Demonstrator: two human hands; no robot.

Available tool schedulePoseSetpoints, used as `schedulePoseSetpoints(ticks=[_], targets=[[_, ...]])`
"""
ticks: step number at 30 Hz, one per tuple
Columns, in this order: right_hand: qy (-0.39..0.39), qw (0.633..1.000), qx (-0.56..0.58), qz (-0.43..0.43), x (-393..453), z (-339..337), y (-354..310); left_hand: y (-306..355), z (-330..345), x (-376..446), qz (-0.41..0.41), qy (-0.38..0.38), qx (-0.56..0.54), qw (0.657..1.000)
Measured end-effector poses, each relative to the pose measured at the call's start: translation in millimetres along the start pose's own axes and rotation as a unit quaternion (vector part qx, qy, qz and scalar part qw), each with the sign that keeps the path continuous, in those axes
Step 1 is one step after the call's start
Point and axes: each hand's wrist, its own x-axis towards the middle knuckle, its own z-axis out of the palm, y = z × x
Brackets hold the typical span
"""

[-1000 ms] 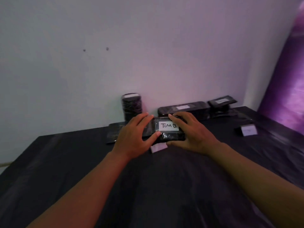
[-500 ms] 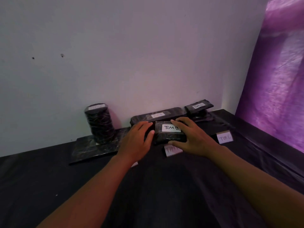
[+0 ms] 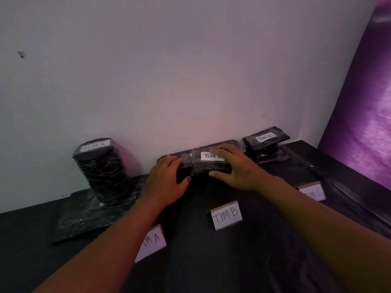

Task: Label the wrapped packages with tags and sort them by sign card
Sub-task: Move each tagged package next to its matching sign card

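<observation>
Sign cards: three, TIM A [image 3: 151, 243], TIM B [image 3: 226, 216], TIM C [image 3: 313, 192]. Wrapped packages: at least six visible. Tags legible: three. Hands: two.

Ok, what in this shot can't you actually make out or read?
Head view only:
- Tag on the package under the right hand: fingers cover its last letter.
- Long package behind it: mostly hidden by both hands; its tag is out of sight.
- TIM A sign card: the left forearm covers its first letters.
- TIM C sign card: partly behind the right forearm, and blurred.
</observation>
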Motion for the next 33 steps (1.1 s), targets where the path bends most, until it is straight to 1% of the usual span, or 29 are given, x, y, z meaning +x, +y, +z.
schedulePoseSetpoints(ticks=[2, 6, 13, 22, 30, 33], targets=[[-0.002, 1.0, 0.003, -0.003, 12, 3, 4, -8, 6, 2, 0.003, 0.004, -0.002, 1.0], [-0.032, 0.999, -0.023, 0.009, 28, 7, 4, -22, 12, 6, 0.018, 0.023, -0.027, 0.999], [-0.034, 0.999, -0.024, 0.026, 41, 14, -2, -28, 14, 7, 0.028, 0.029, -0.04, 0.998], [-0.077, 0.989, -0.097, 0.078, 42, 21, -15, -21, 17, 1, 0.002, 0.043, -0.039, 0.998], [-0.089, 0.986, -0.107, 0.096, 39, 22, -22, -18, 15, -3, -0.016, 0.042, -0.036, 0.998], [-0.09, 0.985, -0.108, 0.102, 39, 20, -26, -17, 10, -5, -0.016, 0.024, -0.038, 0.999]])
